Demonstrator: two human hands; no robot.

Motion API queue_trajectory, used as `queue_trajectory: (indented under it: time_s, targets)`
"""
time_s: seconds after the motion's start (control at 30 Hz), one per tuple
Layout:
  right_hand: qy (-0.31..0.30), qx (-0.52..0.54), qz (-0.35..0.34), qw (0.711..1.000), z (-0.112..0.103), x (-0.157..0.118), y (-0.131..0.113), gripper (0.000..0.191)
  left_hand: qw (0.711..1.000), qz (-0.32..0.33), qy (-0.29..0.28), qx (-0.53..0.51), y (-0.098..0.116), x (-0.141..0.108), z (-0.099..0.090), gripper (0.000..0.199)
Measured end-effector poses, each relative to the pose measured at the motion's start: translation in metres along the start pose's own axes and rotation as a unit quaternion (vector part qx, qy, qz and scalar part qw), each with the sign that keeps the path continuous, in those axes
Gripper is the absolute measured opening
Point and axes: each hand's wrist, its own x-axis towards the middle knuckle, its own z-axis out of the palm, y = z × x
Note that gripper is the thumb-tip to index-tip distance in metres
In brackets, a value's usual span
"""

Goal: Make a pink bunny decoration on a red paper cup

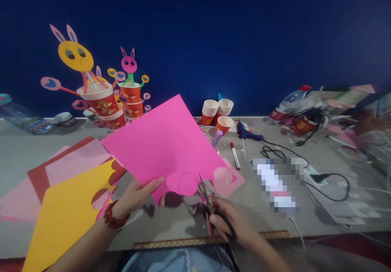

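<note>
A large bright pink sheet of paper point(165, 141) is held up over the table by my left hand point(145, 194), thumb on top near its lower left corner. Along its lower edge are rounded cut-outs and a drawn circle outline point(187, 183). My right hand point(224, 219) grips a pair of black-handled scissors point(207, 198), fingers through the loops. The parted blades point up at the sheet's edge, just right of the drawn circle. A pale pink piece of paper point(236, 178) with a round cut-out lies behind the scissors.
Yellow paper point(67, 206) with scalloped cuts and pink and red sheets lie left. Paper-cup bunny figures point(102, 100) stand behind. Stacked cups point(209, 111), a blue glue gun point(249, 133), a red marker point(235, 155), a corded strip and a plastic bottle point(287, 105) occupy the right.
</note>
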Motion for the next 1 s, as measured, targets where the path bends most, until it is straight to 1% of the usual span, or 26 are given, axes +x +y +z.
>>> queue_trajectory:
  time_s: [0.13,0.3,0.43,0.53,0.67,0.73,0.8,0.83,0.9,1.0]
  targets:
    - [0.005,0.0,-0.009,1.0,0.002,0.005,-0.003,0.049,0.998,0.003,-0.062,0.019,-0.002,-0.003,0.0,0.054]
    - [0.006,0.001,-0.032,0.999,0.003,0.01,0.002,0.049,0.996,-0.009,-0.09,0.005,-0.005,-0.004,0.004,0.054]
    - [0.008,-0.002,-0.026,1.0,0.0,0.011,0.005,0.049,0.996,-0.009,-0.089,-0.021,-0.008,-0.003,0.004,0.054]
    - [0.009,-0.006,-0.024,1.0,-0.001,0.011,0.004,0.049,0.995,-0.005,-0.099,-0.019,-0.011,-0.001,0.003,0.055]
    - [0.0,-0.008,-0.032,0.999,0.0,0.011,0.0,0.048,0.997,-0.005,-0.072,0.007,-0.012,-0.001,0.001,0.053]
    - [0.005,-0.012,-0.034,0.999,0.001,0.012,-0.001,0.049,0.999,-0.005,-0.049,0.014,-0.012,-0.001,0.001,0.05]
    - [0.007,-0.019,-0.03,0.999,0.001,0.012,-0.002,0.05,0.999,-0.012,-0.039,0.015,-0.012,-0.001,0.001,0.05]
    - [0.007,-0.022,-0.028,0.999,0.001,0.012,-0.002,0.051,0.999,-0.015,-0.041,0.013,-0.012,-0.001,0.001,0.05]
    - [0.006,-0.025,-0.029,0.999,0.001,0.013,-0.001,0.053,0.998,-0.019,-0.062,0.012,-0.012,-0.001,0.001,0.053]
    - [0.008,-0.023,-0.028,0.999,0.0,0.013,0.001,0.055,0.999,-0.007,-0.05,0.014,-0.011,-0.001,0.0,0.05]
